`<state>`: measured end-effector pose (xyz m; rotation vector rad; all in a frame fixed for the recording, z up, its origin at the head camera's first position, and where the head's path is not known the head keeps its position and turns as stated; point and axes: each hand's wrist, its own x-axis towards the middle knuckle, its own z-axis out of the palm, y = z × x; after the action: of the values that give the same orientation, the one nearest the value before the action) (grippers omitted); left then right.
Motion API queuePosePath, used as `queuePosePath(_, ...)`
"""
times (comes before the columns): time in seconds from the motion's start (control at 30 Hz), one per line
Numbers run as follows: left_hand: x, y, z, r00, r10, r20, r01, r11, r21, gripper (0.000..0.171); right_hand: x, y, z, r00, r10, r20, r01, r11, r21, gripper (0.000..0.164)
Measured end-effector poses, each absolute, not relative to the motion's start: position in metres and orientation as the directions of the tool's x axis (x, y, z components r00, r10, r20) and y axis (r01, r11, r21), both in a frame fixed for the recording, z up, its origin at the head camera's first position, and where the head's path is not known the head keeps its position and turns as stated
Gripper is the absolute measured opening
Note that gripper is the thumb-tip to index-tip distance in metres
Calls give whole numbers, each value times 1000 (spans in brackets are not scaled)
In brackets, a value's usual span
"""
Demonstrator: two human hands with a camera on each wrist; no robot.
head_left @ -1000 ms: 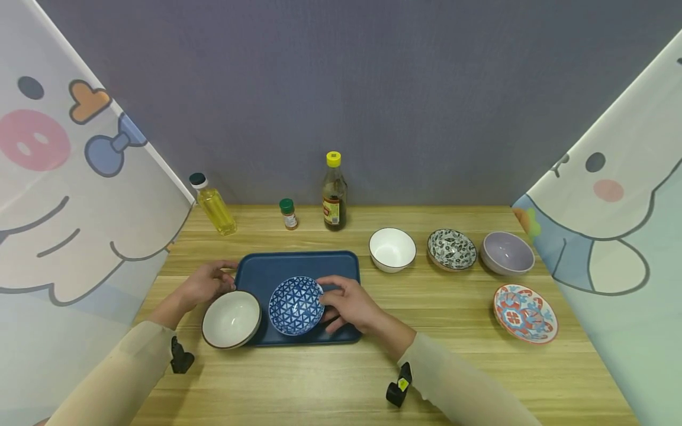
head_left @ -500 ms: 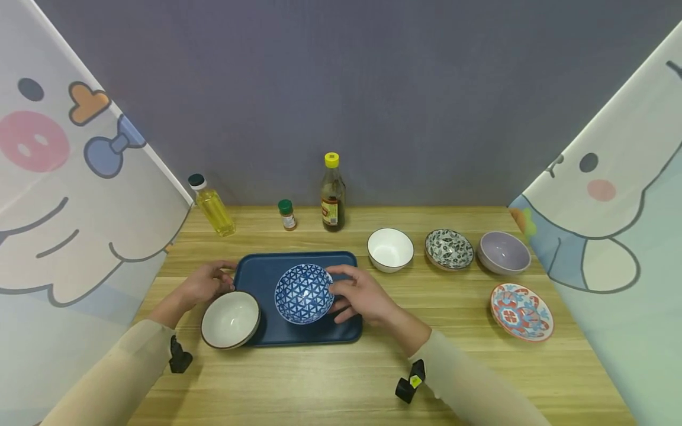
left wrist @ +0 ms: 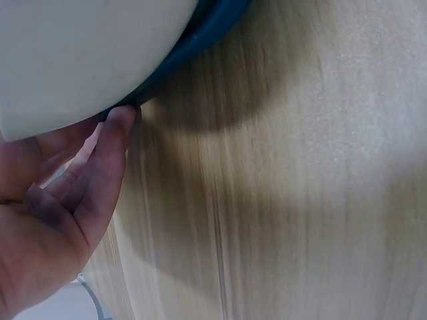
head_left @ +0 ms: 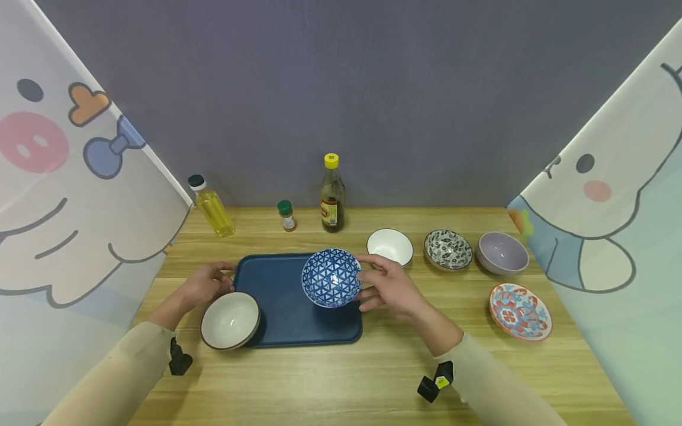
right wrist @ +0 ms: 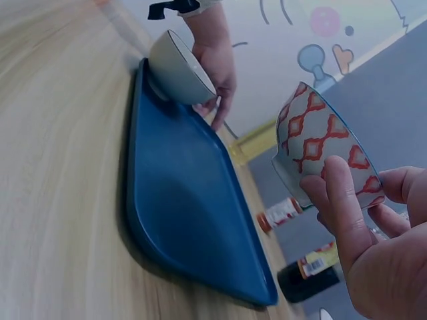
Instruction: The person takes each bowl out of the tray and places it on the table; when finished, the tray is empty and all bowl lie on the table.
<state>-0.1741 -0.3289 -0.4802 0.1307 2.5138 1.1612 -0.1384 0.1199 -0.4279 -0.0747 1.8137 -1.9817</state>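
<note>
My right hand [head_left: 393, 289] grips a small bowl [head_left: 331, 278] by its right rim, raised over the right part of a dark blue tray [head_left: 285, 328]. Inside, the bowl has blue and white triangles; its outside [right wrist: 313, 137], seen in the right wrist view, is white with red diamonds. My left hand [head_left: 208, 283] holds the tray's left edge, with a fingertip at the rim [left wrist: 127, 110]. Right beside it, a cream bowl [head_left: 231, 320] with a brown rim stands over the tray's near left corner. It hides part of the left fingers in the left wrist view.
Behind the tray stand an oil bottle [head_left: 214, 213], a green-capped spice jar [head_left: 287, 216] and a dark sauce bottle [head_left: 333, 204]. To the right are a white bowl [head_left: 389, 244], a black-patterned bowl [head_left: 449, 249], a purple bowl [head_left: 502, 253] and a red-and-blue patterned dish [head_left: 520, 312].
My right hand has lifted the blue-patterned bowl from the middle of the tray and carried it to the right and away from me. My left hand and the cream bowl stay in place.
</note>
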Motion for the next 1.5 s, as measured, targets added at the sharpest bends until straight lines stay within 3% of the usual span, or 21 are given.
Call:
queuePosePath(0.77,-174,-328,-479,-921,228,-317,-100,646,757,53,-111,216,-425,-951,-148,-270,282,-66,-957,56)
queuePosePath(1.5,-175,-331,-485,-922,233,-310,-100,630,770,52,-64,269,-467,-949,128,-287,281,-63,-958,58)
